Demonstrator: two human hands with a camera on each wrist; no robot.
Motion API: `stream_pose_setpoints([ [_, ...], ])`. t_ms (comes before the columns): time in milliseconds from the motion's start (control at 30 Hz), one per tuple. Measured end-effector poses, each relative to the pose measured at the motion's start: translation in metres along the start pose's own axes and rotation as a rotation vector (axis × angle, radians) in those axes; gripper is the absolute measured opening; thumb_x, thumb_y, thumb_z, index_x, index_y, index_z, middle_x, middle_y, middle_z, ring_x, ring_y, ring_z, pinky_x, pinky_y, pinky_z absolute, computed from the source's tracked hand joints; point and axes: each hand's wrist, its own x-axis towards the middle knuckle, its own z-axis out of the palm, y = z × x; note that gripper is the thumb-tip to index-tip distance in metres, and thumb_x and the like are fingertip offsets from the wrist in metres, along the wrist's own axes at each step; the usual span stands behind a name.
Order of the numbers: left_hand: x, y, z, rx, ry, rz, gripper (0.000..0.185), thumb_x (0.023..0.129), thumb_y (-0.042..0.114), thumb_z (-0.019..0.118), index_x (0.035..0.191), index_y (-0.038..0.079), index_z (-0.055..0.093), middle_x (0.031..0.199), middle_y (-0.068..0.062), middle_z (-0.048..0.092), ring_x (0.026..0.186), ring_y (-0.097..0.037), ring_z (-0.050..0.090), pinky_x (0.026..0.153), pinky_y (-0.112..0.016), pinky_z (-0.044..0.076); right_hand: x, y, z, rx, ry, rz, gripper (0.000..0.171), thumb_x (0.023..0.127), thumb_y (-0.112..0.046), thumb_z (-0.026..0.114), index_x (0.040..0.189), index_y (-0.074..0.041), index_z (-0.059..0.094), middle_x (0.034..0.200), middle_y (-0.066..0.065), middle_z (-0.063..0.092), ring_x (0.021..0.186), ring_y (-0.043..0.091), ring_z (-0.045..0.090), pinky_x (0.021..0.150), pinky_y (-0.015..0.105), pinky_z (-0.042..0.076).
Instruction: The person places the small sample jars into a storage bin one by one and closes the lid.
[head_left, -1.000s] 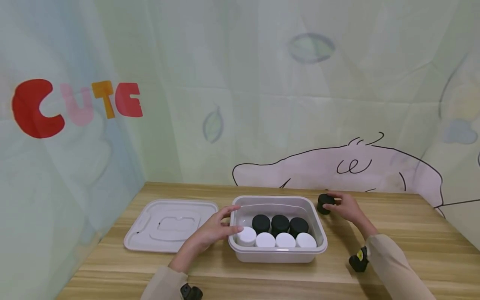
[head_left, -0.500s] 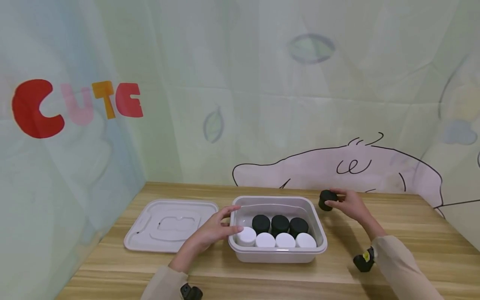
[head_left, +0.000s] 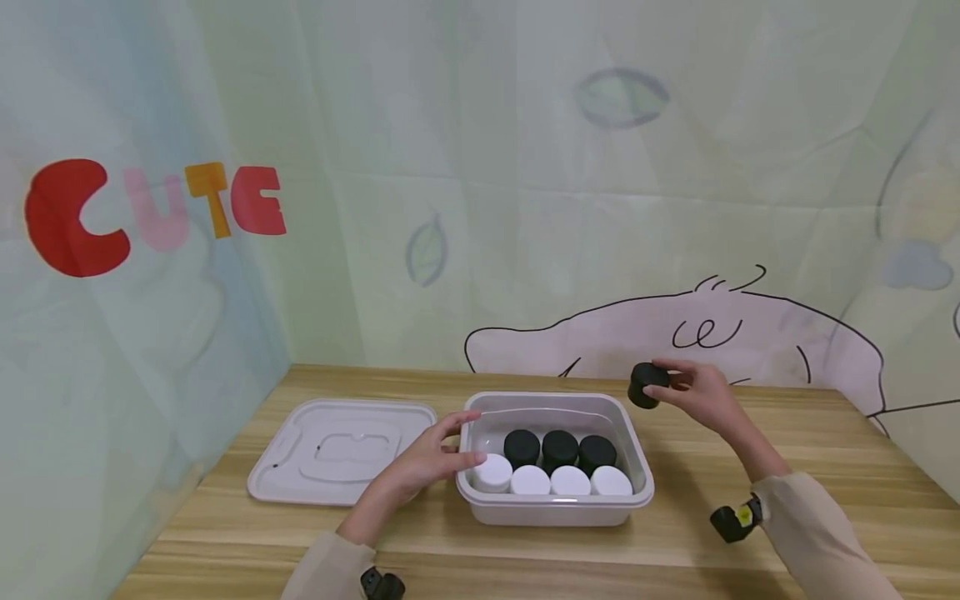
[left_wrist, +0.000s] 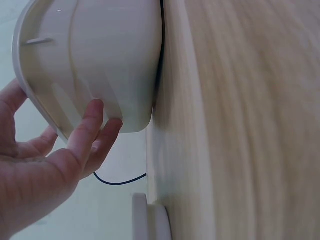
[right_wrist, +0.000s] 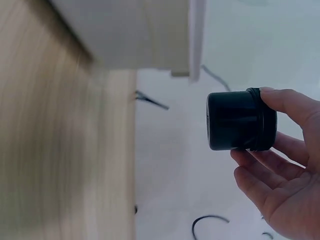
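Jar (head_left: 643,384) pinched in right hand (head_left: 701,396); left hand (head_left: 427,458) steadies bin (head_left: 637,467).

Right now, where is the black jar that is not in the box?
In the head view, the black jar is in the air on the right, gripped by the right hand, just above the far right corner of the plastic box.

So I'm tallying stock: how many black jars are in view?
4. Three stand in the back row of the bin. The right hand holds the fourth black jar above the table. None looks hidden.
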Motion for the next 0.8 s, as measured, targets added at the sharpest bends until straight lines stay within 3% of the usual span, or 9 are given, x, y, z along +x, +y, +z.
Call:
stream_pose_setpoints([
  [333,0.0,0.0,0.0,-0.009,-0.006,0.001,0.064,0.08,0.015,0.07,0.134,0.004,0.038,0.139,-0.023,0.032,0.112,-0.041,0.049,0.079,-0.037,0.05,-0.004,-0.026,0.011,0.019,-0.031,-0.056,0.047,0.079,-0.019,0.071,0.118,0.003,0.057,0.114,0.027,0.057,0.099,0.04,0.059,0.081,0.045,0.05],
  [800,-0.001,0.001,0.0,0.0,0.0,-0.006,0.064,0.08,0.016,0.07,0.135,0.004,0.038,0.137,-0.024,0.034,0.112,-0.041,0.049,0.081,-0.04,0.05,-0.009,-0.063,0.05,0.143,-0.11,-0.12,0.045,0.079,-0.016,0.071,0.118,0.002,0.058,0.118,0.023,0.056,0.102,0.036,0.058,0.086,0.044,0.047],
])
